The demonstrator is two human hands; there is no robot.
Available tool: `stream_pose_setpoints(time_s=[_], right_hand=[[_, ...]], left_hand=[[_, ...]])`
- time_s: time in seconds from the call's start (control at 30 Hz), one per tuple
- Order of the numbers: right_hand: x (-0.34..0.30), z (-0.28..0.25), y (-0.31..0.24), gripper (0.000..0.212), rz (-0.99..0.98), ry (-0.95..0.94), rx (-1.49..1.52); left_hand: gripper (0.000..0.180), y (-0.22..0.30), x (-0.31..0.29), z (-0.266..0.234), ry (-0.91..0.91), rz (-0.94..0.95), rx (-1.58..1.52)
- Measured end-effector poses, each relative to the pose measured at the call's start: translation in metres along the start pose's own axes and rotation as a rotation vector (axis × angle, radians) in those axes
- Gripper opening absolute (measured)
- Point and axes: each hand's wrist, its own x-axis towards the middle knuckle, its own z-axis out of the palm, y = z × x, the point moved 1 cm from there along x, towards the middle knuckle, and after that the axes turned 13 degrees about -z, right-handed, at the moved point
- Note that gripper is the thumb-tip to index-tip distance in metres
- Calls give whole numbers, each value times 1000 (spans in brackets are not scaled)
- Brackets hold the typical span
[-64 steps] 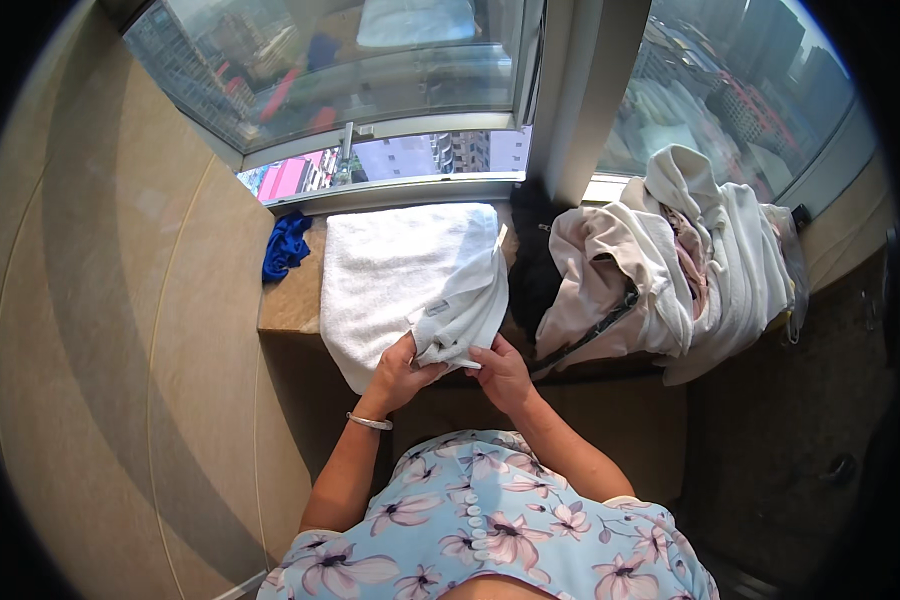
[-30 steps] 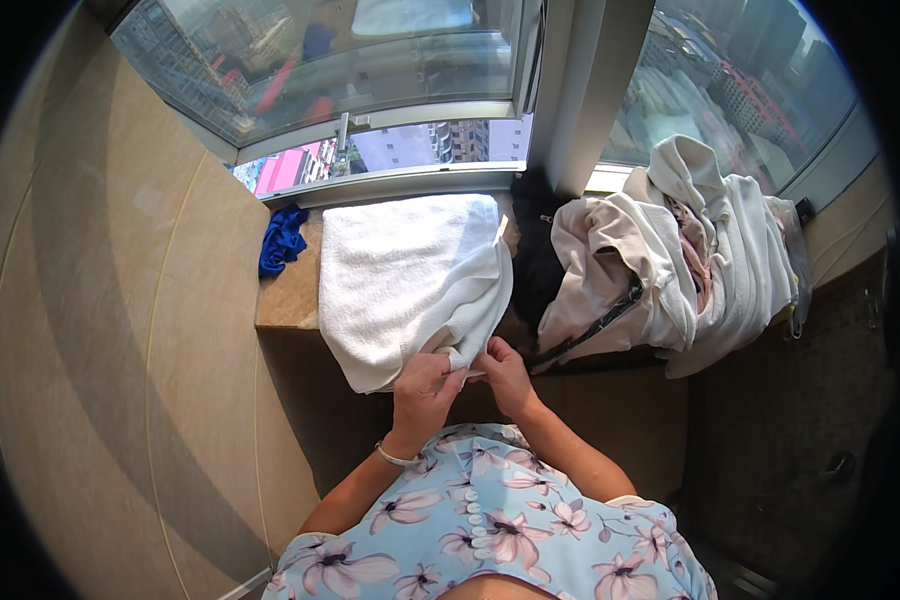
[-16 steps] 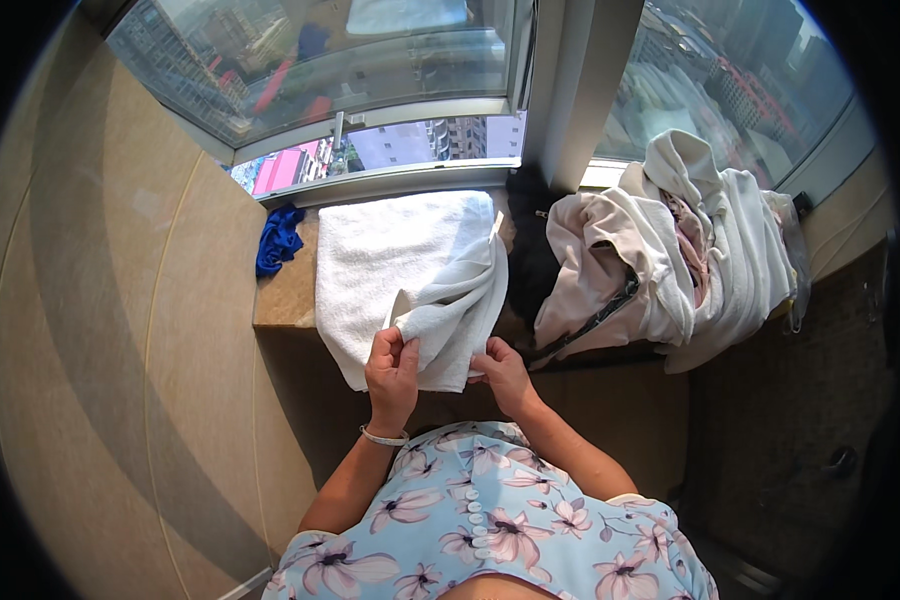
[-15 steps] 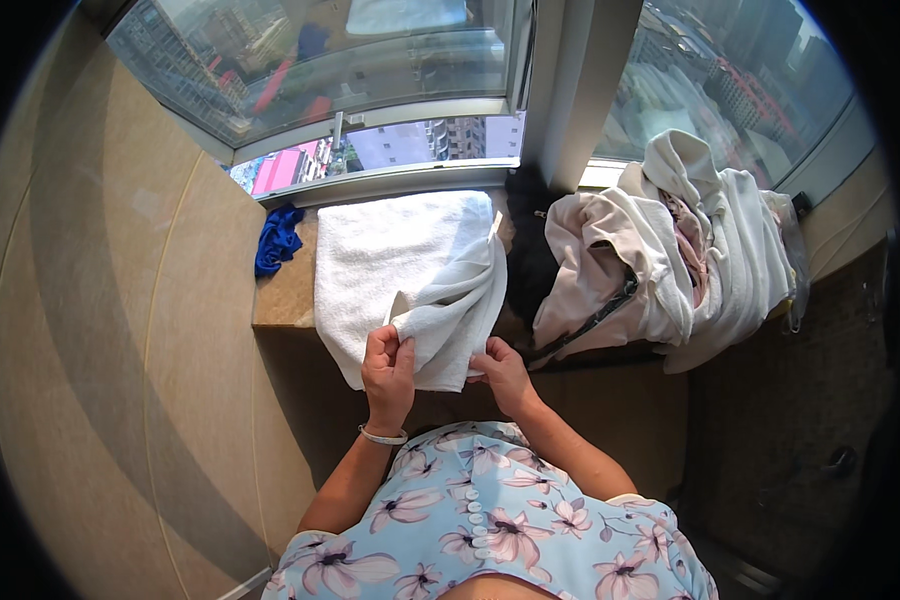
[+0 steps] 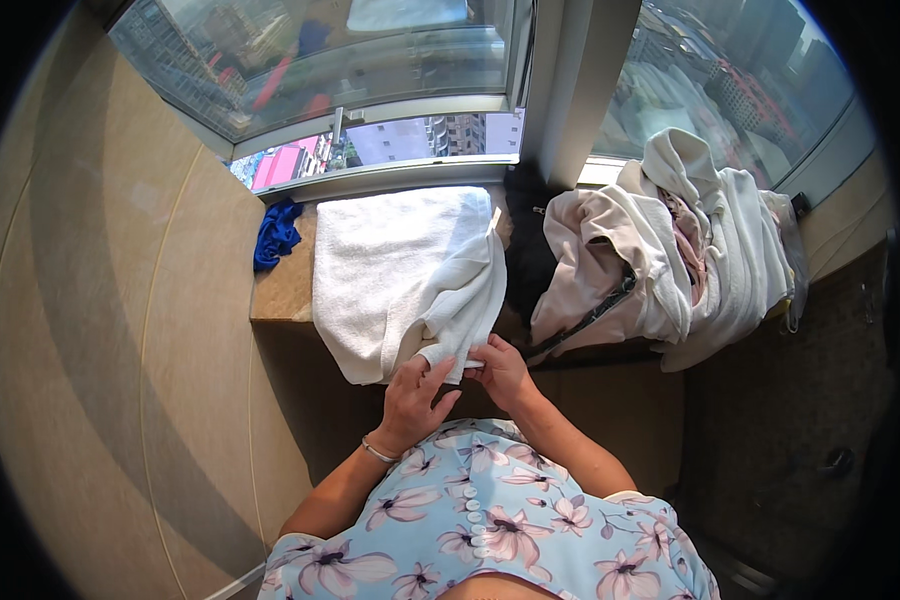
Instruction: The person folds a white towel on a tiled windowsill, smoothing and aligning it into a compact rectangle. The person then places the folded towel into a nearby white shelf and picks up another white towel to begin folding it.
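Observation:
A white towel lies spread over the ledge, its near edge hanging past the front. Its right side is folded over in loose creases, and a small tag sticks up near the far right corner. My right hand pinches the near right corner of the towel between thumb and fingers. Beside it, my left hand touches the near hanging edge with its fingertips, the thumb held apart from the fingers.
A crumpled blue cloth sits left on the brown ledge. Right of the towel are a black garment and a heap of pale pink and white clothes. Behind is a tilted-open window; a tiled wall stands left.
My left hand has let go of the folded flap and moved right and slightly down, nearer my right hand. The lifted flap has dropped lower. My right hand keeps its hold.

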Motion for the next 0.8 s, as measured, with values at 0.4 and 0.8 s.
stream_pose_setpoints(time_s=[0.4,0.8], right_hand=[[-1,2,-2,22,1,-14,-7],[-37,33,-47,24,-303,-86,-461]], left_hand=[[53,7,4,8,128,-168,147],[22,5,70,-18,345,-210,-111]])
